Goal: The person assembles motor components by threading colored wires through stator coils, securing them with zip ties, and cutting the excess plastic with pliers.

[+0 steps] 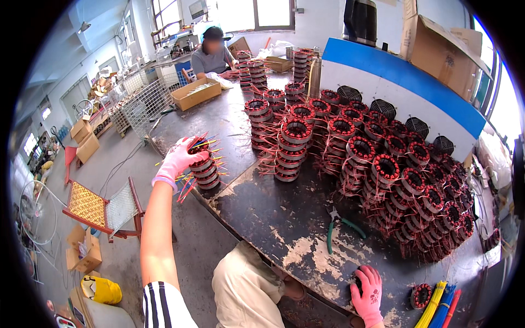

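At the table's left edge my left hand (186, 157), in a pink glove, is closed around the top of a short stack of wound motor stators (206, 174). Yellow, blue and red sleeved wire ends stick out from that stack; my fingertips are partly hidden behind the top stator. My right hand (368, 294), also gloved in pink, rests on the near table edge, thumb apart from the bent fingers, with no held thing visible. To its right lies a single stator (421, 296), beside bundles of yellow (432, 306), blue (444, 306) and red sleeving (453, 309).
Green-handled pliers (335, 225) lie on the worn dark table (262, 213). Many stator stacks (388, 169) crowd its right and far parts. A cardboard box (196, 94) sits at the far left edge, near a seated person (212, 57). A chair (104, 205) stands on the floor at left.
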The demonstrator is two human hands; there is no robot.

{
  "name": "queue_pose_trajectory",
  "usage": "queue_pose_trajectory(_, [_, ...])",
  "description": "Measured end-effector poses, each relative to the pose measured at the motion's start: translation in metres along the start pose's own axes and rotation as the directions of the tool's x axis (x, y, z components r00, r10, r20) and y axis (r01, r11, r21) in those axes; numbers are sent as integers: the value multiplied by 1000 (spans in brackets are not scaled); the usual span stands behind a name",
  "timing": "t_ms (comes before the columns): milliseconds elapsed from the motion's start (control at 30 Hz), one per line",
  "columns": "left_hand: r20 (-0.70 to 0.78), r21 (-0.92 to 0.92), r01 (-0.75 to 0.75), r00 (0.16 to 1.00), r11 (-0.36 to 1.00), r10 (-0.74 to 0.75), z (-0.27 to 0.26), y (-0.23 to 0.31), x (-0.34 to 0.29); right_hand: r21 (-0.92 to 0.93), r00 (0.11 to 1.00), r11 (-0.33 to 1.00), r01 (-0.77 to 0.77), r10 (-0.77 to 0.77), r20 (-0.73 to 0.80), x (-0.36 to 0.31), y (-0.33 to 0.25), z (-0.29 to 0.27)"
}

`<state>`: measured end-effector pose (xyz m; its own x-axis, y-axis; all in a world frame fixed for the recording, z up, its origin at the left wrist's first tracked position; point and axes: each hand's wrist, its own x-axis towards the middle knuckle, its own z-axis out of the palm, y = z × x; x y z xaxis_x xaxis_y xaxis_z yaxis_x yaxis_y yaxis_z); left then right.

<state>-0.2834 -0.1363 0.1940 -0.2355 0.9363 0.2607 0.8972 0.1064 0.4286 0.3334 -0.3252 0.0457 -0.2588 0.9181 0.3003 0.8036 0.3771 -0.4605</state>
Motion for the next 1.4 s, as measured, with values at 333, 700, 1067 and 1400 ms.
queue_pose_trajectory(333, [-24, -141, 20, 999, 990, -23, -8, 4, -5, -2, 1000, 1000, 8, -8, 7, 1, 3, 1])
queue_pose_trajectory(700, [28, -141, -23, 999, 990, 27, -1, 0, -11, 4, 1000, 1000, 7, -7, -7, -1, -1, 1])
queue_pose_trajectory(1067, [-411, 348, -187, 850, 919, 329, 13, 4, 3, 22, 974, 997, 81, -74, -215, -18, -4, -21])
queue_pose_trajectory(1400, [-126, -174, -609, 793, 774, 596, 126, 182, -165, -423, 883, 781, -460, 352, -310, -141, 73, -162])
